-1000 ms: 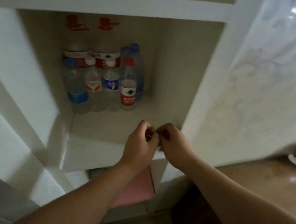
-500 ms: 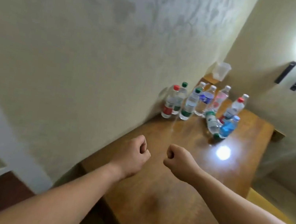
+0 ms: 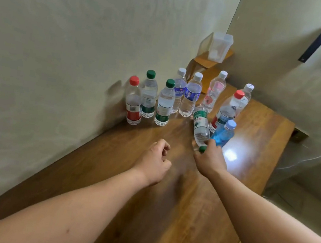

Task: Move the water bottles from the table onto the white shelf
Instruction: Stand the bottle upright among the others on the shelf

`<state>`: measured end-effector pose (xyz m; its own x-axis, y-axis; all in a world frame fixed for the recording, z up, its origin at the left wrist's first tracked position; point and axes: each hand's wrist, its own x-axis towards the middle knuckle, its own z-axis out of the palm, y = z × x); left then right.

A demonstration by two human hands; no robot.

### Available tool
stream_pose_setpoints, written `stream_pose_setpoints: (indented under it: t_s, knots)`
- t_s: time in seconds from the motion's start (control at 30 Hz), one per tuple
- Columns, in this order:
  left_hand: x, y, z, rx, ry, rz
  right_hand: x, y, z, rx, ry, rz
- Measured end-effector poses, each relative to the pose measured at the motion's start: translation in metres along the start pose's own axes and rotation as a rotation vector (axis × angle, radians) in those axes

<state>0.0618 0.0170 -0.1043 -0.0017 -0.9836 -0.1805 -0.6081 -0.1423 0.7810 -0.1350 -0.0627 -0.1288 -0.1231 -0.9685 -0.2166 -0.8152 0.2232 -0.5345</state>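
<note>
Several water bottles stand at the far end of the wooden table (image 3: 165, 209), against the wall. One clear bottle with a green label and green cap (image 3: 201, 123) lies on its side, cap toward me. My right hand (image 3: 210, 160) grips its neck just behind the cap. A small blue-tinted bottle (image 3: 223, 135) stands right beside that hand. My left hand (image 3: 156, 159) hovers over the table with curled fingers and holds nothing. A red-capped bottle (image 3: 134, 105) and two green-capped ones (image 3: 165, 105) stand at the left. The white shelf is out of view.
A clear plastic container (image 3: 219, 47) sits on a small wooden ledge (image 3: 208, 63) in the corner behind the bottles. Two black brackets (image 3: 317, 42) hang on the right wall. The table's right edge drops to the floor.
The view swung from the white shelf to the table. Both arms reached forward; my right hand went from a fist to holding the lying bottle's neck.
</note>
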Motion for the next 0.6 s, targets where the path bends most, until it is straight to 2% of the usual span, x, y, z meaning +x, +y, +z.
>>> stream_pose_setpoints:
  t_s: [0.17, 0.37, 0.6]
  knots:
    - [0.051, -0.001, 0.016, 0.011, 0.038, -0.044, 0.04, 0.002, 0.02, -0.052, -0.099, 0.021]
    - [0.058, -0.014, 0.033, 0.014, 0.004, -0.126, 0.056, 0.011, 0.038, -0.111, -0.133, 0.072]
    - [0.047, -0.023, 0.038, 0.023, -0.039, -0.16, 0.058, 0.013, 0.04, -0.227, -0.23, -0.064]
